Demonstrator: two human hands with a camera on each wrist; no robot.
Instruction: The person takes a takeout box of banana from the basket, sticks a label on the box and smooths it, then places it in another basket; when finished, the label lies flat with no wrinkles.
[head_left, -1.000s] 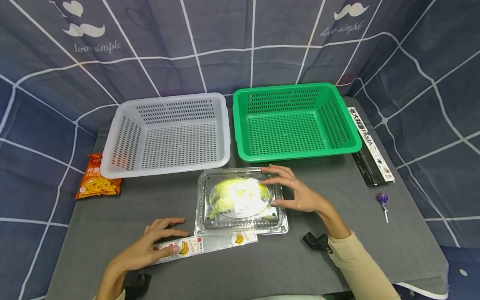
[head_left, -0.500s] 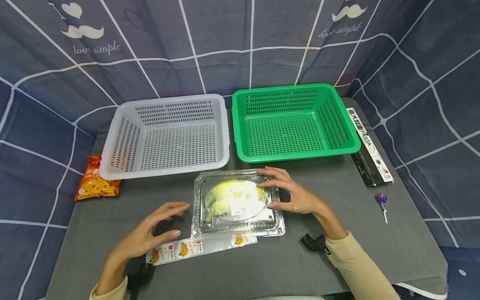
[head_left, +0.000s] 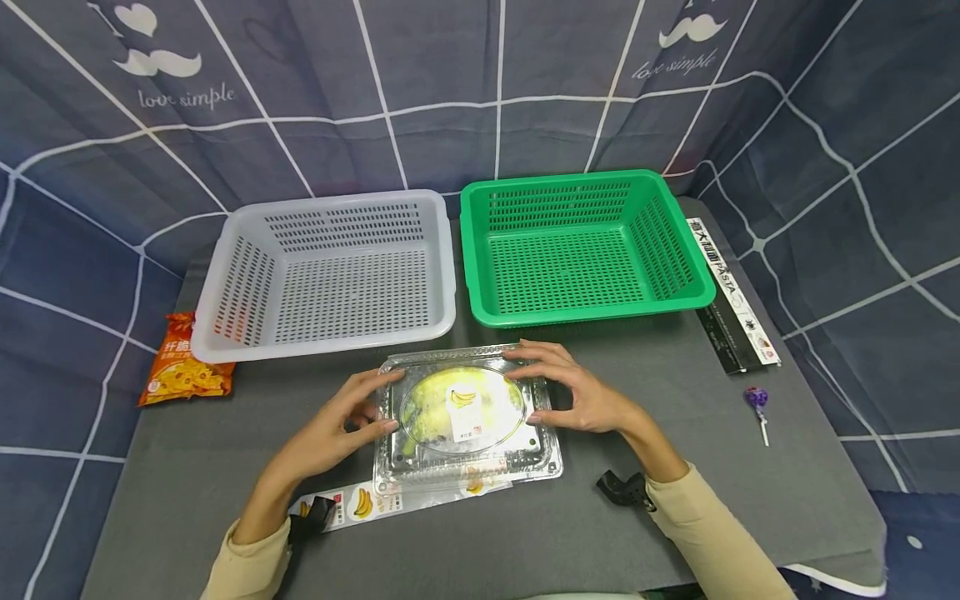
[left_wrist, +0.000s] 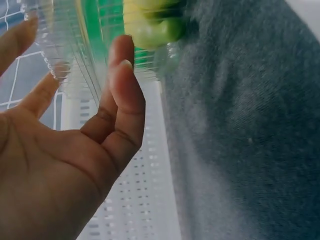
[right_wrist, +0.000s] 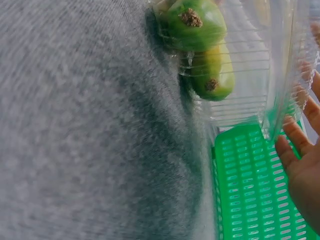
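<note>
A clear plastic clamshell box [head_left: 420, 473] sits at the middle front of the table in the head view. Greenish-yellow bananas [head_left: 431, 400] show through its lid, and a white banana-print label [head_left: 467, 423] lies on top. My left hand [head_left: 330, 433] holds its left edge; the left wrist view shows fingers [left_wrist: 129, 95] bent beside the rim. On the opposite side my right hand [head_left: 581, 396] grips the right edge, with fingers spread over the lid. A strip of banana stickers [head_left: 363, 504] lies partly under the box. In the right wrist view, green banana tips [right_wrist: 212, 85] press near the box wall.
Behind the box stand a white basket [head_left: 322, 346] and a green basket [head_left: 592, 317], side by side. An orange snack bag [head_left: 187, 371] lies at the left. At the right are a black-and-white pasta box [head_left: 738, 312] and a purple lollipop [head_left: 757, 400].
My left hand has left the sticker strip and moved up and right to the box's left edge. The box and my right hand have shifted slightly left and toward me.
</note>
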